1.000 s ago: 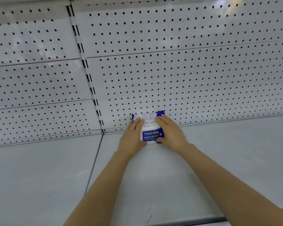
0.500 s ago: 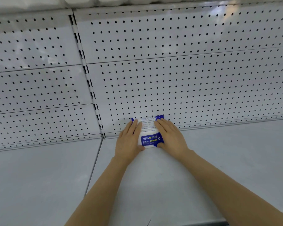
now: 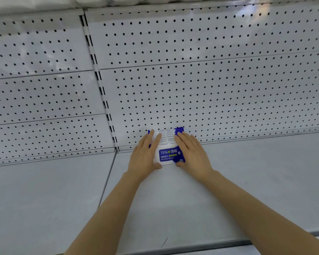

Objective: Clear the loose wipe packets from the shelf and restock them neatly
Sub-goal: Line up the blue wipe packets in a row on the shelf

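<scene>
both hands on a wipe packet at the back of the shelf

the wipe packet [image 3: 168, 155], white with a blue label, stands at the rear of the grey shelf [image 3: 247, 181], its back against the pegboard wall [image 3: 210, 89], just right of the slotted upright post [image 3: 99, 85]. the left hand [image 3: 145, 156] lies flat along the packet's left side, fingers straight and reaching up past its top edge, thumb tucked at the bottom corner. the right hand [image 3: 192, 153] mirrors it on the right side, fingers straight, thumb at the lower right corner. neither hand is clenched; both press the packet between them with straight fingers.
</scene>
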`<control>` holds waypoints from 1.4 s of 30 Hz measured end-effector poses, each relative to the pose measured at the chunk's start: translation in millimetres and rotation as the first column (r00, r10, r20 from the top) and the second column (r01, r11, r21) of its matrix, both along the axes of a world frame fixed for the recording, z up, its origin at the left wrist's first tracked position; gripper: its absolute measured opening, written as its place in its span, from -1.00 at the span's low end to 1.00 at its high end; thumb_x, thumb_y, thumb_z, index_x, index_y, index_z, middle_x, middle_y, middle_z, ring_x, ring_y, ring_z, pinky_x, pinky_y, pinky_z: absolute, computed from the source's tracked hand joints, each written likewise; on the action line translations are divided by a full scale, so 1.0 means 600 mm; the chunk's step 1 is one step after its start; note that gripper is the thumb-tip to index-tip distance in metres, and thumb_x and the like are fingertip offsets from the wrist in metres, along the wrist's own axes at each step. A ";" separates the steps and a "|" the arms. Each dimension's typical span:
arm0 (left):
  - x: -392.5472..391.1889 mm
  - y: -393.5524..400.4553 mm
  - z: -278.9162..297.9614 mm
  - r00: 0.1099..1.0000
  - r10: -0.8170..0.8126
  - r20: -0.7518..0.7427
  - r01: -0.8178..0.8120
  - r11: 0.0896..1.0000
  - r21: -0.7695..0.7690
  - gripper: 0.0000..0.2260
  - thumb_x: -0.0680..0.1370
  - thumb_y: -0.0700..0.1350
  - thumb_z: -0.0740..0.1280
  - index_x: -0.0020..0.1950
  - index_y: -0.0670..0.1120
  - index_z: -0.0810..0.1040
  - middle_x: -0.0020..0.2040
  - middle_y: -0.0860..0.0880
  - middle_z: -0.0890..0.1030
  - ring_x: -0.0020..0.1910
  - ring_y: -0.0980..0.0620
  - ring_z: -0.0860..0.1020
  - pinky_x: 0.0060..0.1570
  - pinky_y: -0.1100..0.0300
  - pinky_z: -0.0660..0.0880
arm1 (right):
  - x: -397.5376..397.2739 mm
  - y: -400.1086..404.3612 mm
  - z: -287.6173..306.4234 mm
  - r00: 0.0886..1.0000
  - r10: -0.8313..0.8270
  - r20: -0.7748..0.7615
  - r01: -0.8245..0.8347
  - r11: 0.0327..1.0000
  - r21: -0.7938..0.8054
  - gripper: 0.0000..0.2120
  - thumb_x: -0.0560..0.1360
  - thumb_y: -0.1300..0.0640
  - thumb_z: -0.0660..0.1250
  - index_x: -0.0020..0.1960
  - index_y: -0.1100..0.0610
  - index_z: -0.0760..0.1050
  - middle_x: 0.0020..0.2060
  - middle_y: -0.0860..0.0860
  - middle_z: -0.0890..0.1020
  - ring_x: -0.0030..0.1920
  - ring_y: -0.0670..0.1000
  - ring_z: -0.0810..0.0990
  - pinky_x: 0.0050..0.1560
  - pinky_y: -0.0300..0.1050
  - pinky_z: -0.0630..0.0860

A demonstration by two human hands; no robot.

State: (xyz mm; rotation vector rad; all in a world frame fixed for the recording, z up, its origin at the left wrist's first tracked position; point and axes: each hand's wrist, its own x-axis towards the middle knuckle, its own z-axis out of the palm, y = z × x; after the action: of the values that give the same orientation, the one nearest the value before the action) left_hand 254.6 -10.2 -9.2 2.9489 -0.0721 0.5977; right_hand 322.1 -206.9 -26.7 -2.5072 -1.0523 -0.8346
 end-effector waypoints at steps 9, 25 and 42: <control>-0.019 -0.009 -0.004 0.974 -0.029 0.227 0.038 0.999 -0.033 -0.18 0.37 0.10 0.55 0.53 -0.10 0.29 0.52 -0.10 0.31 0.49 -0.14 0.28 0.40 -0.08 0.27 | -0.026 -0.031 -0.003 0.999 -0.017 0.036 0.013 0.992 0.125 -0.27 0.29 0.05 0.59 0.35 0.30 0.44 0.30 0.19 0.52 0.30 0.19 0.50 0.35 0.19 0.39; -0.142 -0.159 -0.029 0.922 -0.297 0.250 0.290 0.955 0.065 -0.47 0.29 -0.10 0.61 0.24 -0.07 0.60 0.15 -0.03 0.63 0.08 -0.07 0.60 0.04 0.06 0.56 | -0.237 -0.169 -0.017 0.964 -0.266 0.007 0.252 0.919 0.304 -0.56 0.45 -0.06 0.37 0.21 0.20 0.58 0.09 0.06 0.66 0.05 0.07 0.63 0.07 -0.03 0.58; -0.276 -0.604 -0.052 0.738 -0.646 0.196 0.671 0.734 -0.105 -0.67 0.47 -0.14 0.49 0.22 -0.08 0.59 0.11 0.01 0.61 0.05 -0.04 0.56 0.02 0.07 0.53 | -0.498 -0.575 -0.070 0.790 -0.606 -0.088 0.593 0.722 0.356 -0.63 0.56 -0.08 0.24 0.15 0.16 0.60 0.02 0.04 0.67 0.01 0.07 0.62 0.01 -0.05 0.56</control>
State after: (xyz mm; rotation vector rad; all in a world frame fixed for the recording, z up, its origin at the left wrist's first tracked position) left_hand 89.2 -372.5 -40.2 2.4405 -0.9912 0.6503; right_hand 23.3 -551.7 -68.9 -2.5019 -0.0179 -1.1186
